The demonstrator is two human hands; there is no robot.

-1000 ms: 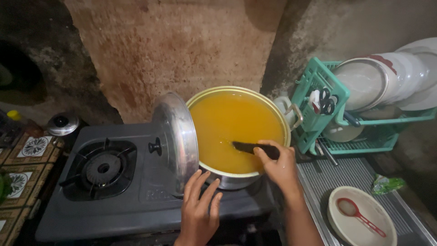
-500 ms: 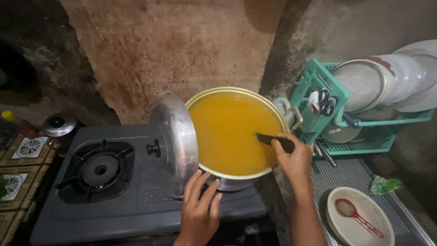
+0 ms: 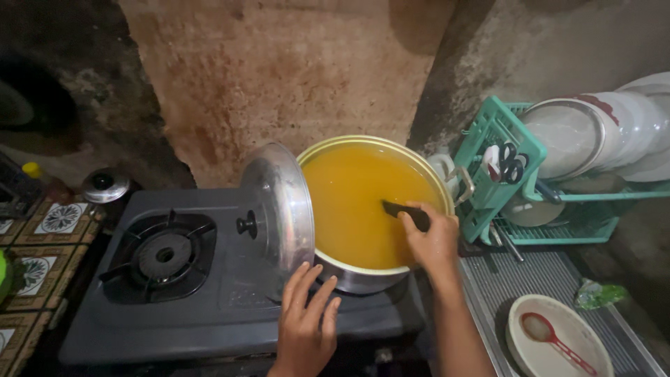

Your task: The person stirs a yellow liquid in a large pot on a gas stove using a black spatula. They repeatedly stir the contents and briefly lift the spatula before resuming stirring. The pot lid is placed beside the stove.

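One black ladle [image 3: 405, 213] in right hand [image 3: 433, 241]'s grip; over pot [image 3: 363, 279].

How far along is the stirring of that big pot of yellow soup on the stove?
Done: the lid is off, propped upright against the pot. In hand: the right hand holds a dark utensil dipped in the yellow liquid; the left hand steadies the lid's lower edge. Left: the lid is not yet back on.

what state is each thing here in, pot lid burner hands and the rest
pot: uncovered, full of yellow liquid
lid: off, propped on edge against the pot
left burner: bare, no flame visible
right hand: gripping a dark utensil handle dipped in the liquid
left hand: open, fingers at the lid's lower edge
dish rack: loaded with plates
bowl: holds a red spoon
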